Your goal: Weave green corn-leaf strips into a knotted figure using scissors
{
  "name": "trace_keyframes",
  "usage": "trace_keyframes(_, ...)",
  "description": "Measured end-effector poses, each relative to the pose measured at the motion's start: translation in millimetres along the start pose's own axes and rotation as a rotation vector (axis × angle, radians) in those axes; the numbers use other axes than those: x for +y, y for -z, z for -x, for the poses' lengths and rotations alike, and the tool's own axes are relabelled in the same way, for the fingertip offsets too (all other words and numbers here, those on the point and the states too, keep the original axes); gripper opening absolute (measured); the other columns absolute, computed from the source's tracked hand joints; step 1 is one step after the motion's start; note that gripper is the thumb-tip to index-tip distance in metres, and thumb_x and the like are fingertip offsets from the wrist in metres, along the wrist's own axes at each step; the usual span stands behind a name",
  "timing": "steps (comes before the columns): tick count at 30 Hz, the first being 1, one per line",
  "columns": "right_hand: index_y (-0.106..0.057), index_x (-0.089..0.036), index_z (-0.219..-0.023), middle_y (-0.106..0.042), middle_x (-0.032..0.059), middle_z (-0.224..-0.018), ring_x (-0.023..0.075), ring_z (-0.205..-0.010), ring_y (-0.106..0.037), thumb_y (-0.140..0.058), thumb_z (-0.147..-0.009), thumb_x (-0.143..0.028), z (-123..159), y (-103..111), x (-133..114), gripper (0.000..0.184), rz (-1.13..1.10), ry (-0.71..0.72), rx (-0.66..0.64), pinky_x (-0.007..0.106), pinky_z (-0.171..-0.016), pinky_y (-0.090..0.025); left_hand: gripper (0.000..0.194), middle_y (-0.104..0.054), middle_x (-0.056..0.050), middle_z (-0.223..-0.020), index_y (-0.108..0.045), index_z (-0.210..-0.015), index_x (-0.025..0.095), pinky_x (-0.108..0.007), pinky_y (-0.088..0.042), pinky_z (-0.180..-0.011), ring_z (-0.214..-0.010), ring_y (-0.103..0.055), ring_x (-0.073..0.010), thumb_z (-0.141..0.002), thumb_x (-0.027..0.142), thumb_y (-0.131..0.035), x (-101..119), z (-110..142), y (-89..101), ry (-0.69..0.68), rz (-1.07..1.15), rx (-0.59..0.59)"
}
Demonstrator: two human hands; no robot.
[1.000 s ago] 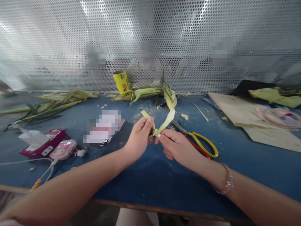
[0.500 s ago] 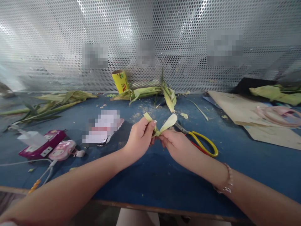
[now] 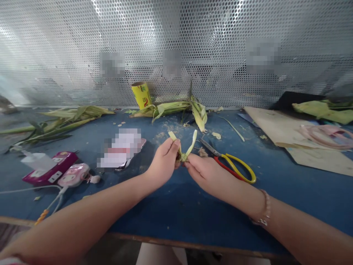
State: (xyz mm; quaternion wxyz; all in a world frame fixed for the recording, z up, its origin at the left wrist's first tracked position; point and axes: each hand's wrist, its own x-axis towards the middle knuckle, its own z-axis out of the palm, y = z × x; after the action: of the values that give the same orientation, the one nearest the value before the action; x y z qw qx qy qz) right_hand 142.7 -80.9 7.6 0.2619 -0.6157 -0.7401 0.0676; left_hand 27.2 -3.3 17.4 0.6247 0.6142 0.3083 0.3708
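Note:
A pale green leaf strip [image 3: 185, 148], knotted or folded in its middle, sticks up in two short ends between my hands. My left hand [image 3: 163, 163] pinches its left end between thumb and fingers. My right hand [image 3: 204, 171] pinches the knot from the right side. Both hands hover just above the blue table [image 3: 176, 206]. Scissors [image 3: 231, 166] with yellow and red handles lie on the table just right of my right hand.
A pile of green leaves [image 3: 173, 108] and a yellow roll [image 3: 141, 94] lie at the back by the perforated metal wall. More leaves [image 3: 59, 121] lie at left. Pink devices [image 3: 59, 172] with cables sit front left, brown paper [image 3: 303, 140] at right.
The long right end of the strip has been drawn in and now stands short and upright. My hands have stayed close together at the same spot.

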Motion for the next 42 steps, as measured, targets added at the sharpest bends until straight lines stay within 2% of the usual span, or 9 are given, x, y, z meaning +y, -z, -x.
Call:
trace_keyframes(10,-0.032,-0.02,-0.063,-0.037,-0.0059,-0.052,0.0077,-0.047,-0.036,-0.037,-0.088,-0.024,-0.9,-0.8,0.5,0.025,-0.169,0.032,0.063,0.021,-0.048,-0.026,0.028,-0.023,0.009,-0.049,-0.033,-0.062,0.019,-0.015,-0.02,-0.035,-0.035,-0.022,-0.002,-0.087,0.029,-0.039,-0.3,-2.2,0.2,0.046,0.112,-0.027)
trace_keyframes(16,-0.039,-0.02,-0.062,-0.038,-0.0053,-0.052,0.0089,-0.049,-0.037,-0.039,-0.086,-0.025,-2.6,-3.1,5.9,0.025,-0.285,-0.024,0.059,0.022,-0.047,-0.027,0.029,-0.024,0.009,-0.05,-0.032,-0.062,0.019,-0.016,-0.023,-0.036,-0.037,-0.024,-0.0024,-0.086,0.031,-0.041,-1.0,-6.9,3.7,-0.006,0.036,-0.051)
trace_keyframes(20,-0.049,-0.019,-0.066,-0.05,-0.0018,-0.06,0.0112,-0.057,-0.045,-0.042,-0.086,-0.032,-8.1,1.1,13.6,0.025,-0.416,-0.102,0.121,0.025,-0.054,-0.035,0.021,-0.034,0.008,-0.054,-0.038,-0.066,0.018,-0.018,-0.026,-0.041,-0.042,-0.034,-0.0037,-0.083,0.027,-0.044,-3.9,-9.0,6.9,-0.063,0.001,-0.177)
trace_keyframes(23,-0.051,-0.018,-0.07,-0.05,-0.0018,-0.059,0.0121,-0.055,-0.048,-0.041,-0.086,-0.041,-13.4,2.1,18.1,0.029,-0.546,-0.225,0.154,0.026,-0.054,-0.037,0.006,-0.042,0.006,-0.06,-0.045,-0.075,0.017,-0.02,-0.031,-0.047,-0.049,-0.04,-0.005,-0.074,0.012,-0.048,-4.9,-8.7,7.9,-0.092,-0.075,-0.281)
trace_keyframes(26,-0.047,-0.019,-0.066,-0.048,-0.0033,-0.053,0.0114,-0.049,-0.049,-0.038,-0.087,-0.039,-17.3,-1.7,20.4,0.03,-0.713,-0.345,0.165,0.026,-0.052,-0.04,0.018,-0.047,0.005,-0.068,-0.046,-0.08,0.017,-0.021,-0.036,-0.053,-0.056,-0.046,-0.006,-0.067,0.006,-0.051,-4.6,-8.2,7.1,-0.111,-0.173,-0.273)
trace_keyframes(28,-0.045,-0.019,-0.064,-0.048,-0.0037,-0.052,0.0108,-0.045,-0.048,-0.04,-0.086,-0.038,-18.8,-6.2,22.3,0.029,-0.786,-0.387,0.206,0.025,-0.049,-0.04,0.014,-0.049,0.005,-0.07,-0.045,-0.079,0.018,-0.021,-0.036,-0.054,-0.058,-0.047,-0.0068,-0.069,0.01,-0.053,-5.2,-8.8,6.5,-0.114,-0.214,-0.254)
trace_keyframes(30,-0.046,-0.019,-0.064,-0.049,-0.0037,-0.053,0.0098,-0.043,-0.047,-0.042,-0.085,-0.04,-19.6,-11.1,25.1,0.03,-0.838,-0.383,0.267,0.024,-0.046,-0.038,0.008,-0.049,0.005,-0.066,-0.045,-0.074,0.017,-0.022,-0.035,-0.054,-0.057,-0.045,-0.0073,-0.074,0.017,-0.053,-6.6,-10.1,6.6,-0.129,-0.284,-0.208)
trace_keyframes(33,-0.048,-0.019,-0.066,-0.049,-0.0042,-0.053,0.0076,-0.041,-0.042,-0.046,-0.083,-0.045,-20.6,-17.1,28.6,0.031,-0.936,-0.345,0.321,0.022,-0.041,-0.033,0.012,-0.05,0.003,-0.063,-0.048,-0.068,0.016,-0.023,-0.035,-0.055,-0.058,-0.045,-0.0089,-0.077,0.023,-0.051,-8.0,-12.0,7.8,-0.177,-0.417,-0.166)
trace_keyframes(42,-0.044,-0.019,-0.063,-0.045,-0.0068,-0.047,0.0043,-0.037,-0.03,-0.055,-0.078,-0.039,-22.6,-19.0,19.0,0.027,-1.321,-0.377,0.336,0.019,-0.037,-0.022,0.012,-0.052,0.002,-0.059,-0.051,-0.063,0.015,-0.022,-0.034,-0.052,-0.055,-0.044,-0.0084,-0.074,0.019,-0.053,0.7,-8.2,6.6,-0.221,-0.44,-0.193)
